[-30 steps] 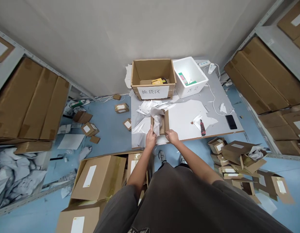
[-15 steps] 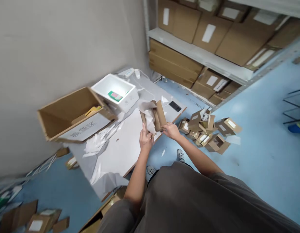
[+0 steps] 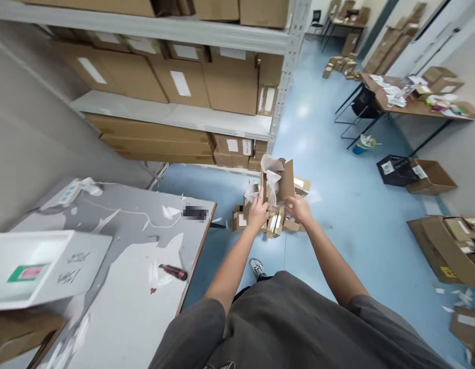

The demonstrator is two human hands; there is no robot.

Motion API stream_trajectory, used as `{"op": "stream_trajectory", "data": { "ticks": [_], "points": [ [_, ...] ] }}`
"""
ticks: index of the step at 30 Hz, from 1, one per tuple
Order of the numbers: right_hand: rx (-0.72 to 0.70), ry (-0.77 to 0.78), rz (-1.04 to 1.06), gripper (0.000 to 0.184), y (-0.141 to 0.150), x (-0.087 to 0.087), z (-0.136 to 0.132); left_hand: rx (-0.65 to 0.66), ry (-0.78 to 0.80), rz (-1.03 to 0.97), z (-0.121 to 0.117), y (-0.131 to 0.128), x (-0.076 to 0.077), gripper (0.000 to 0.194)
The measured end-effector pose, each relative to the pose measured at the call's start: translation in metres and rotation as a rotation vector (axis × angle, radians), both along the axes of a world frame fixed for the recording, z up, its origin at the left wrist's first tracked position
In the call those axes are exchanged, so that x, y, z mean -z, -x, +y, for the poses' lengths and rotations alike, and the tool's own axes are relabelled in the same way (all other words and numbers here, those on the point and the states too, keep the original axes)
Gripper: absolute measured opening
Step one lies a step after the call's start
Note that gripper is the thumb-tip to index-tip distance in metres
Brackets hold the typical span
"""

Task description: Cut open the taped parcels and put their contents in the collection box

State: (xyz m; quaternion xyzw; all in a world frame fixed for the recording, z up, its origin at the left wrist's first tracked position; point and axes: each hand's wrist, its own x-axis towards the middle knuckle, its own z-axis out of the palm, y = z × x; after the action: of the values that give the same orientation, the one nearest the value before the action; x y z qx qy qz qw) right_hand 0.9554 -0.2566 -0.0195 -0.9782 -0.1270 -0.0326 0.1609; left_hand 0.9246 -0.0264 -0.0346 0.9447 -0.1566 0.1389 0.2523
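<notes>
Between my two hands is a small open cardboard box (image 3: 287, 178) with crumpled white packing paper (image 3: 273, 179) sticking out of it. My left hand (image 3: 258, 211) grips its near left side, thumb up along the wall. At the near right corner my right hand (image 3: 298, 207) is closed on the cardboard edge. The box is held in the air, above a pile of opened small cartons (image 3: 275, 224) on the floor, and it hides part of them. Whether anything besides paper lies inside cannot be made out.
To my left stands the table (image 3: 130, 302) with a utility knife (image 3: 173, 271), a white foam box (image 3: 83, 261) and a power strip (image 3: 70, 192). Shelving (image 3: 176, 113) with large cartons rises ahead. A second table (image 3: 418, 105), a black crate (image 3: 395, 170) and more cartons (image 3: 433, 246) are to the right.
The view has swung right, away from the wall and toward the shelving and open floor. The box, held in both hands, has left the tabletop and is now over the floor cartons.
</notes>
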Motion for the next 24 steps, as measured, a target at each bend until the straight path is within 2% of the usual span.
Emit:
{"op": "stream_trajectory", "data": {
  "ticks": [2, 5, 7, 8, 11, 14, 17, 21, 24],
  "points": [
    [0.084, -0.031, 0.000, 0.043, -0.025, 0.008, -0.042, 0.079, 0.009, 0.020, -0.041, -0.044, -0.001, 0.018],
    [0.196, -0.082, 0.014, 0.076, -0.055, 0.020, -0.088, 0.138, 0.021, 0.037, -0.080, -0.088, -0.003, 0.014],
    [0.255, -0.099, 0.034, 0.092, -0.067, 0.028, -0.107, 0.145, 0.019, 0.026, -0.089, -0.100, -0.004, 0.015],
    [0.273, -0.105, 0.040, 0.095, -0.071, 0.030, -0.113, 0.139, 0.015, 0.019, -0.089, -0.102, -0.004, 0.017],
    [0.267, -0.140, 0.016, 0.091, -0.078, 0.034, -0.116, 0.082, 0.000, 0.021, -0.072, -0.097, -0.007, 0.022],
    [0.164, -0.183, -0.023, 0.086, -0.083, 0.025, -0.093, -0.026, -0.006, 0.050, -0.042, -0.084, -0.013, 0.026],
    [-0.001, -0.196, -0.053, 0.084, -0.089, 0.009, -0.048, -0.157, -0.009, 0.056, -0.006, -0.066, -0.022, 0.028],
    [-0.256, -0.164, -0.082, 0.080, -0.095, -0.011, 0.032, -0.373, -0.025, 0.033, 0.047, -0.026, -0.035, 0.030],
    [-0.469, -0.167, -0.103, 0.079, -0.092, -0.018, 0.106, -0.545, -0.051, 0.027, 0.092, 0.022, -0.043, 0.031]
  ]
}}
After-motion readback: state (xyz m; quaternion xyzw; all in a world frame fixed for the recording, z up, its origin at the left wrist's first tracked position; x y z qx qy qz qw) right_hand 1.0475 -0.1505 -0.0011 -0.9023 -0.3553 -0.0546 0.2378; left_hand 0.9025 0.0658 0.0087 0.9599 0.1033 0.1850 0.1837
